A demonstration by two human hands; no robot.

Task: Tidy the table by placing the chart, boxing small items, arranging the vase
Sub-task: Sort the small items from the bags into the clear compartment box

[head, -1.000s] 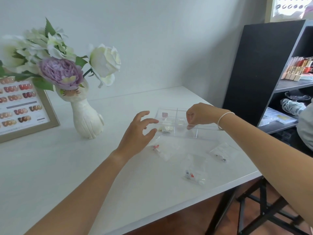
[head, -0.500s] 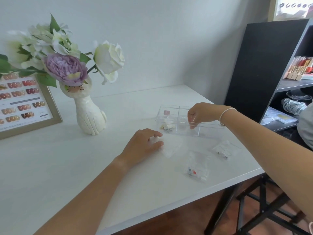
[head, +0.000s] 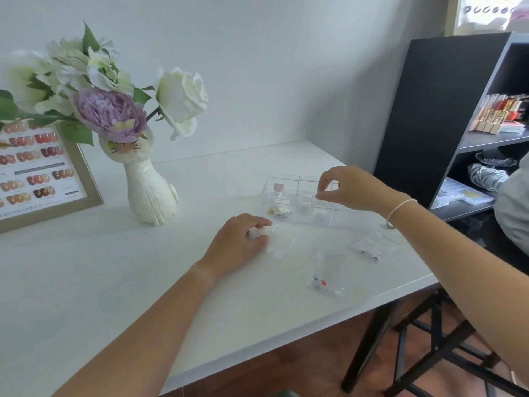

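A clear compartment box [head: 286, 181] with small items inside sits on the white table [head: 86, 282], right of centre. My right hand [head: 346, 188] hovers over the box with thumb and finger pinched; anything held is too small to see. My left hand [head: 239, 243] rests on the table, fingers closed on a small clear bag [head: 279, 245]. Two more clear bags with tiny pieces lie nearer the front edge, one in the middle [head: 327, 272] and one to the right [head: 373, 246]. The white cat-shaped vase [head: 150, 190] of flowers stands left, beside the framed nail colour chart [head: 37, 173].
A black shelf unit [head: 446, 110] with boxes and supplies stands right of the table. A black stool frame [head: 429, 348] is below the table's right front corner. A grey-clothed person [head: 515, 207] is at the right edge.
My left hand dropped from mid-air onto the table and closed on the clear bag. My right hand lifted slightly above the box, still pinched.
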